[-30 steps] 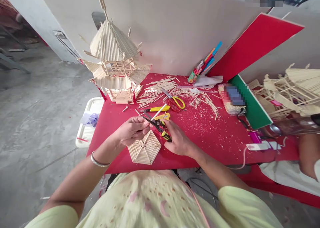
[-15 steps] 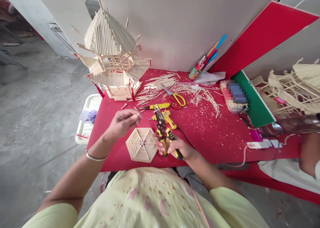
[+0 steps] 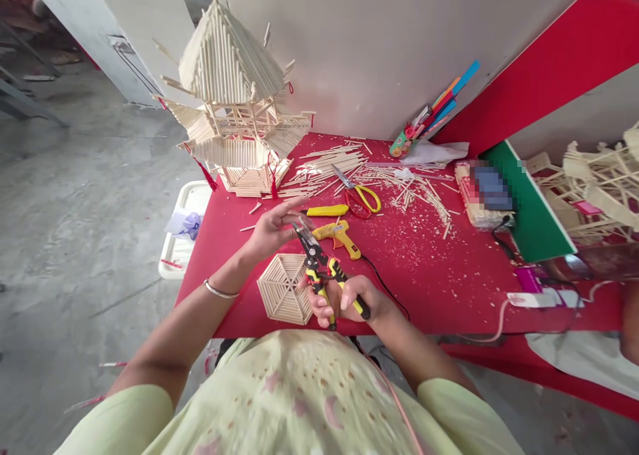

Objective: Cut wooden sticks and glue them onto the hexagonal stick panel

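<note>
My right hand (image 3: 357, 299) grips the yellow-and-black handles of a pair of pliers (image 3: 313, 252), whose jaws point up and away from me. My left hand (image 3: 273, 230) is beside the jaw tips, fingers stretched out and apart; whether a small bit of stick lies between them is hidden. Under the pliers, a hexagonal panel of thin wooden sticks (image 3: 279, 289) lies flat on the red table (image 3: 424, 275), partly covered by the right hand. Just beyond the jaws rest a yellow glue gun (image 3: 339, 235) and a yellow utility knife (image 3: 327, 211).
A stick-built pagoda (image 3: 229, 62) stands at the back left. Scissors (image 3: 367, 199) lie near loose sticks (image 3: 332, 165) and scattered scraps. Farther right are a pen cup (image 3: 399, 144), a green board (image 3: 532, 209) and a power strip (image 3: 536, 300). A white stool (image 3: 167, 242) stands at the left.
My left hand has moved right to the pliers' jaws, its pinched fingers now stretched out. The pliers have shifted slightly left and toward me. The whole view has shifted a little.
</note>
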A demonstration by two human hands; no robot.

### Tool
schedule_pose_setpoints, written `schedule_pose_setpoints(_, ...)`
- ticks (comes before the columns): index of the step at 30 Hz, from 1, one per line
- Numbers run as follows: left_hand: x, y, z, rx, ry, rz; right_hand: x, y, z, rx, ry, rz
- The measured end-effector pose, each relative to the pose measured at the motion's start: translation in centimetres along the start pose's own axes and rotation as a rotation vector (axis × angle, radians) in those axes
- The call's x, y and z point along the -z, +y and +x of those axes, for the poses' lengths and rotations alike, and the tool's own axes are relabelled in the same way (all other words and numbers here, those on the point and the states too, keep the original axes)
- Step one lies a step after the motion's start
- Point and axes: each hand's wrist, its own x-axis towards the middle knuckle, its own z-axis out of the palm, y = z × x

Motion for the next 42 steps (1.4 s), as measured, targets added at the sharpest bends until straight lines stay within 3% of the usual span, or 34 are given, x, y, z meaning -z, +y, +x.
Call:
schedule_pose_setpoints(3,0.0,0.0,-0.3,0.073,0.088,-0.056,0.0,0.0,-1.9,0.051,0.054,-0.173)
schedule_pose_setpoints(5,0.4,-0.4,-0.6,0.090,0.196,-0.035,0.8,-0.4,-4.1,0.079,0.254,-0.410)
schedule_pose_setpoints(6,0.6,-0.6,-0.8,0.104,0.234,-0.026,1.5,-0.7,-5.3,0.082,0.443,-0.589)
schedule_pose_setpoints(8,0.8,-0.7,-1.2,0.153,0.239,-0.021,3.4,-1.4,-7.6,0.045,0.988,-1.039)
schedule_pose_setpoints(10,0.6,-0.6,-1.5,0.199,0.189,-0.033,5.7,-2.1,-9.3,-0.130,1.470,-1.395)
schedule_pose_setpoints(12,0.1,-0.4,-1.5,0.211,0.172,-0.051,7.9,-2.7,-10.2,-0.336,1.612,-1.502)
schedule_pose_setpoints(14,-0.5,-0.2,-1.3,0.208,0.202,-0.053,9.3,-3.3,-10.3,-0.398,1.625,-1.549)
schedule_pose_setpoints(15,-0.7,-0.2,-1.2,0.207,0.231,-0.053,9.7,-3.7,-10.0,-0.345,1.629,-1.596)
schedule_pose_setpoints(18,-1.2,-0.2,-0.5,0.197,0.308,-0.054,10.4,-5.9,-7.4,0.004,1.531,-1.753)
schedule_pose_setpoints(20,-1.4,-0.2,-0.1,0.174,0.334,-0.066,11.0,-8.2,-4.5,0.098,1.342,-1.749)
schedule_pose_setpoints(23,-1.8,-0.1,0.4,0.122,0.342,-0.095,12.8,-11.9,0.0,-0.120,1.248,-1.747)
schedule_pose_setpoints(25,-2.0,0.1,0.6,0.102,0.348,-0.114,14.2,-14.0,2.1,-0.174,1.225,-1.741)
schedule_pose_setpoints(29,-1.8,0.6,0.9,0.099,0.383,-0.122,15.6,-16.2,3.1,-0.185,1.232,-1.702)
schedule_pose_setpoints(31,-1.6,0.6,1.0,0.093,0.390,-0.110,14.8,-16.1,2.2,-0.120,1.247,-1.672)
schedule_pose_setpoints(33,-1.5,0.5,1.1,0.081,0.380,-0.094,13.0,-15.1,0.9,0.057,1.219,-1.613)
schedule_pose_setpoints(36,-1.8,0.3,1.4,0.063,0.387,-0.099,8.7,-12.6,-0.8,0.348,1.044,-1.527)
schedule_pose_setpoints(38,-2.3,0.3,1.7,0.043,0.404,-0.112,6.0,-10.6,-1.4,0.402,0.915,-1.558)
schedule_pose_setpoints(42,-3.6,1.0,2.1,-0.006,0.396,-0.094,3.0,-7.5,-1.7,0.408,0.847,-1.710)
